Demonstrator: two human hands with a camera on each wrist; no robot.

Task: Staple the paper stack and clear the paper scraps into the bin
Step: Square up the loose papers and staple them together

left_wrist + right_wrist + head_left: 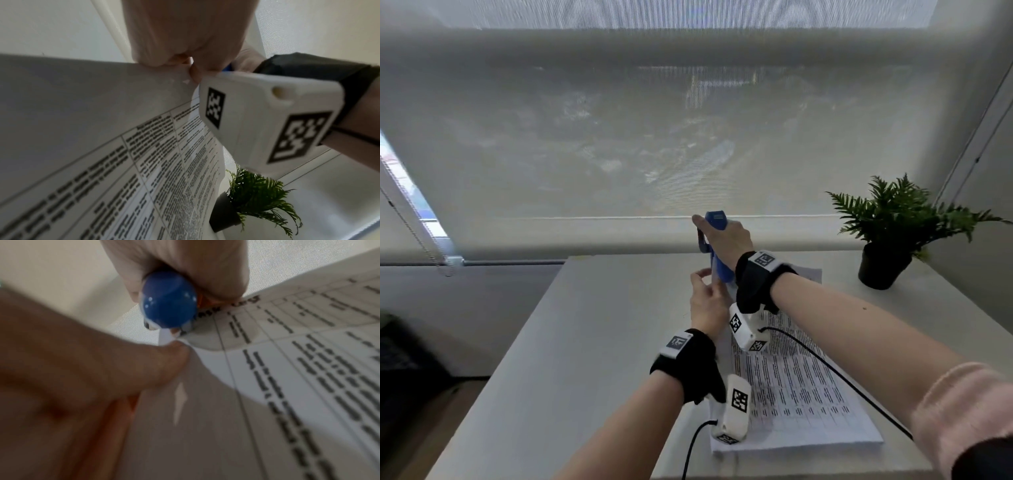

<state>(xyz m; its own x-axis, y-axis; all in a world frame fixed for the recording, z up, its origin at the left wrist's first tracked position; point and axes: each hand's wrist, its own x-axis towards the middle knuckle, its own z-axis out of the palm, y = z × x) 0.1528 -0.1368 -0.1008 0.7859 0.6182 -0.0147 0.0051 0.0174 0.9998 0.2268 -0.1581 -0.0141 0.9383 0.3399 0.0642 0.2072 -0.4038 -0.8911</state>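
A printed paper stack [798, 383] lies on the white table [585, 342], and its far left corner is lifted. My left hand [705, 287] pinches that corner; the curled fingers [185, 60] show in the left wrist view, and the thumb [156, 360] in the right wrist view. My right hand [726, 236] grips a blue stapler [717, 246], held nearly upright just above the left hand. The stapler's rounded end [168, 300] sits at the paper's corner [205, 337]. Small white scraps [186, 81] lie on the table by the fingertips. I see no bin.
A potted fern [890, 236] stands at the table's far right corner. A roller blind [654, 137] covers the window behind the table. Black cables [835, 373] run from the wrist cameras across the paper. The floor drops away at the left.
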